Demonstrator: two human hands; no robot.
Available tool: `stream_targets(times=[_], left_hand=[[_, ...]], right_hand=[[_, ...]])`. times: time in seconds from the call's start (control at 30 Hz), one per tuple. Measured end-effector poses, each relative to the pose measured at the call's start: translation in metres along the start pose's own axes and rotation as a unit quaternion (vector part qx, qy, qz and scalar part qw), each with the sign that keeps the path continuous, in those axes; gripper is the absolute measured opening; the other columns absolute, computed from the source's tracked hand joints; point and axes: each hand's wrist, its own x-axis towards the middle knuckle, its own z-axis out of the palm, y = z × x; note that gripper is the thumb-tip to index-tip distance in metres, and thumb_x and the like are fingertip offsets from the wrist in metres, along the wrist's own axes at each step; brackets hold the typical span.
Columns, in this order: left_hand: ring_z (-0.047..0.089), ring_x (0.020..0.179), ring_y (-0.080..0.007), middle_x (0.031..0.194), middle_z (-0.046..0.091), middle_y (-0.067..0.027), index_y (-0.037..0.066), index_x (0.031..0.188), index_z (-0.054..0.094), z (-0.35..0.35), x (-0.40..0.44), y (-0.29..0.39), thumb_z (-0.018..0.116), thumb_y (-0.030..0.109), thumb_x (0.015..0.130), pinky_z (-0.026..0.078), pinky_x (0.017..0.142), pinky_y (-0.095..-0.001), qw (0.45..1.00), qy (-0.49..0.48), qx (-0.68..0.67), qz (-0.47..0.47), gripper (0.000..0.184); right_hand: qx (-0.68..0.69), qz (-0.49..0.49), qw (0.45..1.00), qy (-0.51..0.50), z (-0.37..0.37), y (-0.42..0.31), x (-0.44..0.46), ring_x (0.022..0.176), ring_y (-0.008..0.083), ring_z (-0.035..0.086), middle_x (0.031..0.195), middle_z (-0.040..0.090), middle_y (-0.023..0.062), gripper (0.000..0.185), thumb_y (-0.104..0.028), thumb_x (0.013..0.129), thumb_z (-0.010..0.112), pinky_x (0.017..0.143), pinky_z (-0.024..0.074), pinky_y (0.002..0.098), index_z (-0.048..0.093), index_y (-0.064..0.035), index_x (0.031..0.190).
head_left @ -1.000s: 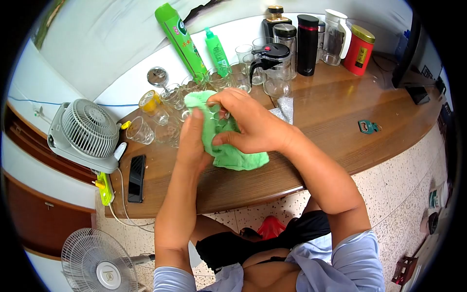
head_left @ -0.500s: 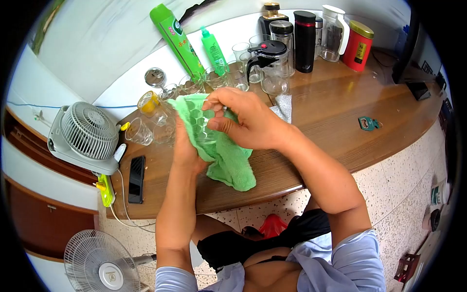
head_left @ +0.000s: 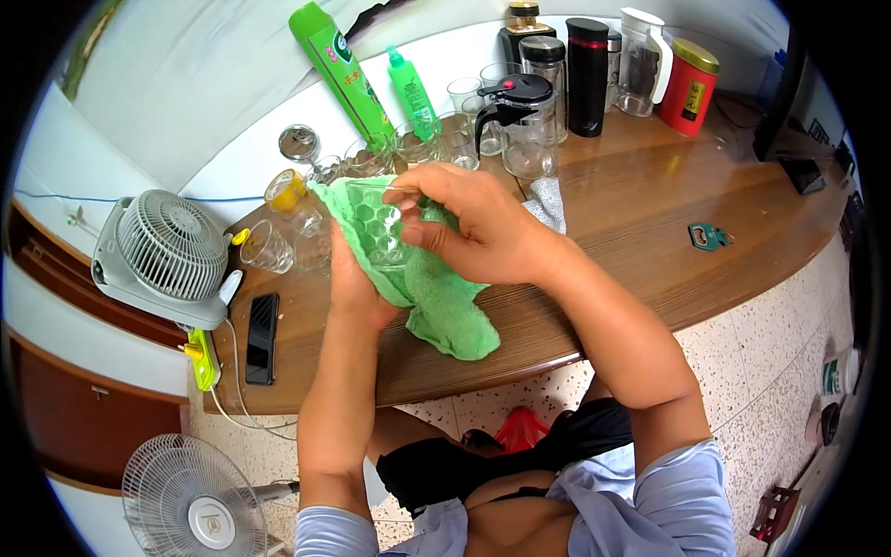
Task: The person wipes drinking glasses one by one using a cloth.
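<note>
A clear glass with a dimpled pattern (head_left: 376, 227) lies tilted in a green cloth (head_left: 452, 314) above the wooden table. My left hand (head_left: 355, 283) is under the cloth and cradles it with the glass; most of its fingers are hidden behind the cloth. My right hand (head_left: 473, 223) grips the glass at its right side, thumb and fingers curled round it. The cloth's free end hangs down to the right of my left wrist. Several clear glasses stand close behind and to the left, one of them a tumbler (head_left: 267, 248) near the small fan.
On the table (head_left: 631, 251) are a glass teapot (head_left: 529, 148), black flask (head_left: 586, 79), white-handled jug (head_left: 640, 70), red tin (head_left: 688, 88), green bottles, a silvery cloth (head_left: 546, 204), bottle opener (head_left: 708, 237), phone (head_left: 262, 339) and desk fan (head_left: 172, 251). A floor fan (head_left: 190, 501) stands lower left.
The green cloth has opened out to the left, exposing the patterned glass, and its free end hangs lower. My right hand's fingers have shifted onto the glass.
</note>
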Motion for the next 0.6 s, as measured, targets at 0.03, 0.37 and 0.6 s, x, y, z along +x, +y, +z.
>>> stream_targets(times=[0.03,0.37,0.6], left_hand=[[0.066,0.113,-0.0201,0.117,0.063,-0.0039,0.01,0.127,0.062,0.003,-0.002,-0.001,0.03,0.069,0.11,0.061,0.094,-0.0417,0.999,0.02,0.028,0.001,0.07],[0.067,0.116,-0.0219,0.122,0.064,-0.0054,0.012,0.137,0.056,-0.008,0.003,-0.009,0.041,0.06,0.112,0.061,0.094,-0.0402,0.971,0.064,0.23,-0.02,0.055],[0.067,0.117,-0.0224,0.123,0.064,-0.0069,0.01,0.135,0.058,0.006,-0.003,-0.003,0.037,0.069,0.109,0.061,0.097,-0.0423,1.0,-0.005,0.006,0.005,0.068]], right_hand=[[0.0,0.001,1.0,0.0,0.0,0.0,0.0,0.085,0.0299,0.07,0.098,0.071,0.0125,0.04,-0.006,0.09,0.08,0.076,0.0555,0.0392,0.064,-0.0021,0.126],[-0.043,0.104,0.99,-0.084,-0.007,-0.007,0.0,0.087,0.0307,0.068,0.096,0.067,0.0129,0.041,-0.004,0.089,0.078,0.079,0.0549,0.04,0.064,-0.0039,0.128],[0.015,0.035,0.999,-0.024,-0.001,-0.006,0.0,0.095,0.033,0.067,0.107,0.068,0.0138,0.047,-0.005,0.089,0.079,0.084,0.0541,0.0421,0.062,-0.0043,0.133]])
